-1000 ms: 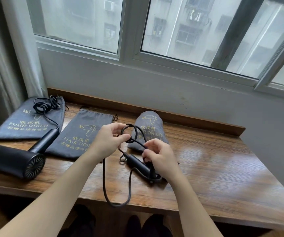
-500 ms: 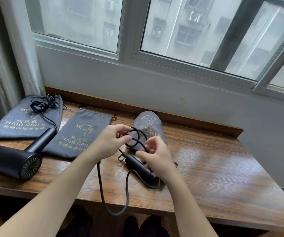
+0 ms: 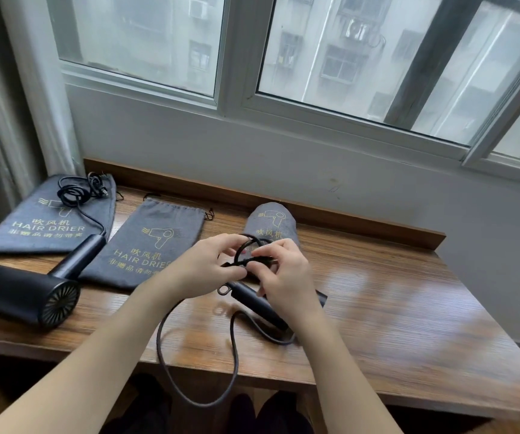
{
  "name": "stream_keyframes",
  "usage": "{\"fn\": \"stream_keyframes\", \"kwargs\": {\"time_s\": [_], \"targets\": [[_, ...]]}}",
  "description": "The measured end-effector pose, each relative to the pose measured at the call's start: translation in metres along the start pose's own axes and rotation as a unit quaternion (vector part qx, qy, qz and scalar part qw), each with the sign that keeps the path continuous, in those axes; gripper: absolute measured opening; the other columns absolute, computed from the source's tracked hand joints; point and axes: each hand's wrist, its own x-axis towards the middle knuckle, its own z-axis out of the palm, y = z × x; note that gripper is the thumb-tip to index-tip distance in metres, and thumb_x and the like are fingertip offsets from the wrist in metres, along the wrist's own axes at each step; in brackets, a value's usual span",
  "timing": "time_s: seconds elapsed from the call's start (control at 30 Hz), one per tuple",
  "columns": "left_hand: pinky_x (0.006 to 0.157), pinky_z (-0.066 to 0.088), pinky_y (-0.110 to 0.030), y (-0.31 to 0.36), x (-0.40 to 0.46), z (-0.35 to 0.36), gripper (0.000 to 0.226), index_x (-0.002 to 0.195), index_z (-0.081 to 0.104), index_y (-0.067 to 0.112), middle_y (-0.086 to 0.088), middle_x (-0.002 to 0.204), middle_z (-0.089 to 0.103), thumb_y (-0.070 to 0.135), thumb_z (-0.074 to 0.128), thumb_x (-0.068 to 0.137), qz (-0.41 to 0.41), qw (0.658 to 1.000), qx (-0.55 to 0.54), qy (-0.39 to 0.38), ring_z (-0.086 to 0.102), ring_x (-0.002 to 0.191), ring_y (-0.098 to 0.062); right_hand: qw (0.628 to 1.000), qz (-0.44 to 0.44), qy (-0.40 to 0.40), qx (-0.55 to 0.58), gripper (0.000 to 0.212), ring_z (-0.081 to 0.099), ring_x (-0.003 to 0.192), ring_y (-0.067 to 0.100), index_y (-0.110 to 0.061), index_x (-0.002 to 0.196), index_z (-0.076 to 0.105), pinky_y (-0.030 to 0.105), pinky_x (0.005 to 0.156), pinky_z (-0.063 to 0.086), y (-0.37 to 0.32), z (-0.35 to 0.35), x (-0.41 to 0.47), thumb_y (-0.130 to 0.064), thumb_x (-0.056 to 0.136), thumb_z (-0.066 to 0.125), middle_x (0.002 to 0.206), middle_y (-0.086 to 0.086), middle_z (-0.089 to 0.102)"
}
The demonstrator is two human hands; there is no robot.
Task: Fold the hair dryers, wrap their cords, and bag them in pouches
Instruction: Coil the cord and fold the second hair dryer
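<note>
A folded black hair dryer [image 3: 254,300] lies on the wooden table [image 3: 393,324] under my right forearm. Its black cord [image 3: 196,364] runs off the front edge in a long hanging loop and comes back up to my hands. My left hand [image 3: 204,269] pinches a small coil of that cord. My right hand [image 3: 287,274] pinches the cord's end at the same coil. A second black hair dryer [image 3: 25,294] lies unfolded at the left, its cord bundled on a flat grey pouch [image 3: 49,220]. Another flat grey pouch [image 3: 149,245] lies in the middle.
A filled grey pouch [image 3: 272,222] stands behind my hands against the table's raised back ledge [image 3: 362,222]. A wall and window rise behind it. A curtain [image 3: 8,104] hangs at the far left. Dark shoes show below the table's front edge.
My right hand has lifted off the dryer's handle and come up to the coil held by my left hand. The two hands are now close together at the cord.
</note>
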Motion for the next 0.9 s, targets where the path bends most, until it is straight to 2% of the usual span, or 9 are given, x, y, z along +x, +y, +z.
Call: {"fn": "stream_keyframes", "kwargs": {"time_s": [0.07, 0.17, 0.23, 0.33, 0.47, 0.53, 0.63, 0.77, 0.9], "targets": [[0.078, 0.051, -0.023, 0.001, 0.0, 0.0, 0.052, 0.125, 0.058, 0.038, 0.006, 0.109, 0.068, 0.004, 0.066, 0.086, 0.012, 0.997, -0.067, -0.026, 0.063, 0.097, -0.005, 1.0, 0.005, 0.011, 0.022, 0.013, 0.063, 0.077, 0.013, -0.018, 0.1, 0.073, 0.012, 0.061, 0.049, -0.002, 0.007, -0.001, -0.011, 0.088, 0.072, 0.102, 0.001, 0.051], [0.073, 0.054, -0.03, 0.001, -0.001, -0.001, 0.057, 0.125, 0.055, 0.035, 0.001, 0.094, 0.068, -0.008, 0.059, 0.088, 0.015, 0.995, -0.092, -0.024, 0.064, 0.079, -0.005, 0.99, 0.028, -0.02, 0.139, 0.023, 0.071, 0.089, 0.017, -0.019, 0.114, 0.064, 0.029, 0.078, 0.06, -0.001, 0.009, -0.003, -0.006, 0.096, 0.059, 0.112, 0.004, 0.054], [0.064, 0.054, -0.03, -0.002, -0.001, -0.004, 0.049, 0.123, 0.058, 0.03, -0.002, 0.087, 0.069, -0.007, 0.059, 0.09, 0.013, 0.995, -0.103, -0.007, 0.064, 0.069, -0.006, 0.979, 0.048, -0.023, 0.198, 0.027, 0.073, 0.091, 0.018, -0.02, 0.117, 0.058, 0.035, 0.077, 0.061, -0.001, 0.007, -0.005, -0.003, 0.096, 0.057, 0.113, 0.006, 0.063], [0.051, 0.051, -0.031, -0.006, -0.001, -0.004, 0.038, 0.124, 0.059, 0.022, -0.013, 0.092, 0.066, 0.0, 0.06, 0.093, 0.002, 0.993, -0.113, -0.018, 0.06, 0.062, -0.012, 0.986, 0.087, 0.024, 0.143, 0.036, 0.068, 0.092, 0.013, -0.032, 0.113, 0.05, 0.039, 0.082, 0.06, 0.005, 0.004, -0.004, -0.014, 0.089, 0.071, 0.111, 0.002, 0.064], [0.052, 0.054, -0.032, -0.004, -0.005, 0.002, 0.043, 0.128, 0.055, 0.023, -0.024, 0.099, 0.063, -0.003, 0.056, 0.094, -0.02, 0.988, -0.148, -0.027, 0.06, 0.062, -0.014, 0.964, 0.166, -0.073, 0.194, 0.074, 0.069, 0.099, 0.016, -0.031, 0.136, 0.036, 0.038, 0.083, 0.06, 0.006, 0.007, -0.003, -0.017, 0.079, 0.081, 0.114, 0.004, 0.066], [0.052, 0.055, -0.033, -0.002, -0.006, 0.002, 0.049, 0.129, 0.053, 0.028, -0.025, 0.095, 0.064, -0.006, 0.055, 0.094, -0.032, 0.985, -0.166, -0.03, 0.063, 0.063, -0.018, 0.961, 0.159, -0.063, 0.217, 0.062, 0.072, 0.092, 0.017, -0.022, 0.132, 0.046, 0.031, 0.075, 0.059, 0.006, 0.009, -0.003, -0.005, 0.081, 0.077, 0.103, 0.007, 0.073], [0.051, 0.055, -0.032, 0.002, -0.005, -0.003, 0.051, 0.13, 0.053, 0.028, -0.017, 0.083, 0.064, -0.007, 0.053, 0.093, -0.057, 0.984, -0.166, -0.033, 0.065, 0.063, -0.02, 0.966, 0.144, -0.014, 0.212, 0.045, 0.073, 0.093, 0.019, -0.027, 0.117, 0.056, 0.036, 0.079, 0.06, 0.007, 0.009, -0.002, -0.004, 0.083, 0.076, 0.096, 0.006, 0.075], [0.062, 0.059, -0.042, 0.0, -0.011, -0.017, 0.071, 0.14, 0.032, 0.037, -0.017, 0.082, 0.071, -0.008, 0.053, 0.089, -0.169, 0.966, -0.129, -0.148, 0.072, 0.072, -0.03, 0.947, 0.141, 0.041, 0.287, 0.038, 0.073, 0.085, 0.018, -0.022, 0.108, 0.06, 0.035, 0.075, 0.06, 0.004, 0.001, -0.002, 0.005, 0.084, 0.071, 0.09, 0.006, 0.074], [0.085, 0.059, -0.048, -0.003, -0.019, -0.022, 0.062, 0.148, 0.026, 0.029, -0.016, 0.094, 0.075, 0.024, 0.058, 0.094, -0.249, 0.938, -0.063, -0.233, 0.073, 0.089, -0.032, 0.954, 0.091, -0.004, 0.285, 0.033, 0.071, 0.082, 0.019, -0.014, 0.106, 0.067, 0.033, 0.074, 0.059, 0.001, -0.013, -0.005, 0.007, 0.082, 0.073, 0.088, 0.012, 0.072]]}}
